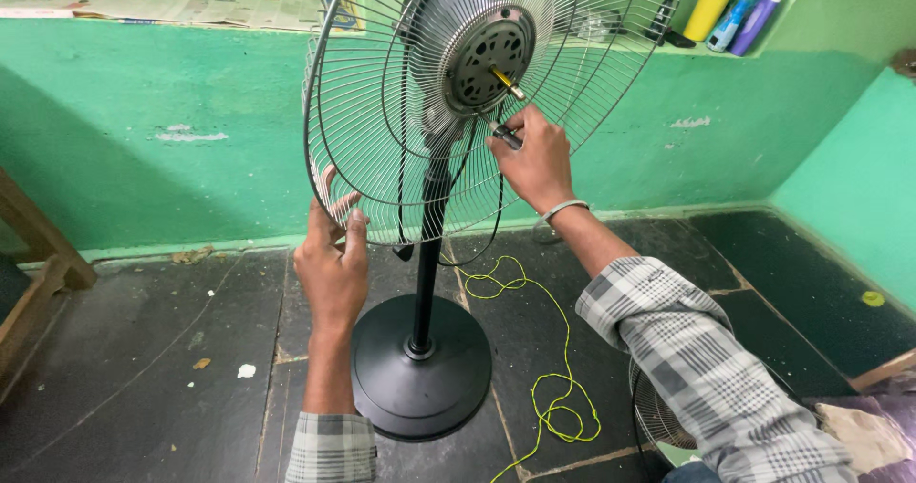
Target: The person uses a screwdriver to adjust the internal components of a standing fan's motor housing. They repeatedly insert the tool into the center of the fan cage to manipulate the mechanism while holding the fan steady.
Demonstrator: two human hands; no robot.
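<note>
Nearest, a second wire grille [658, 416] lies on the dark floor [124, 349] by the person's right sleeve, partly hidden behind it, and a yellow-green cord [558, 388] loops across the tiles beside the fan's round black base [420, 368]. Up from that base rises the black pole [426, 273], carrying the rear wire guard [382, 158] and the grey motor housing [477, 44], whose brass-coloured shaft [508, 82] sticks out toward the camera with no blade on it.

At the guard's lower rim the left hand [332, 254] is partly open, fingers loosely spread and curled against the wires, steadying the edge rather than gripping it tight. Higher and closer to the motor, the right hand [536, 158], a metal bangle at its wrist, is closed with fingertips pinched on a small dark tool [506, 137], held just below the shaft near the hub.

Beyond stands the green wall [143, 130], with bottles [735, 6] and newspapers [172, 6] on its ledge.
</note>
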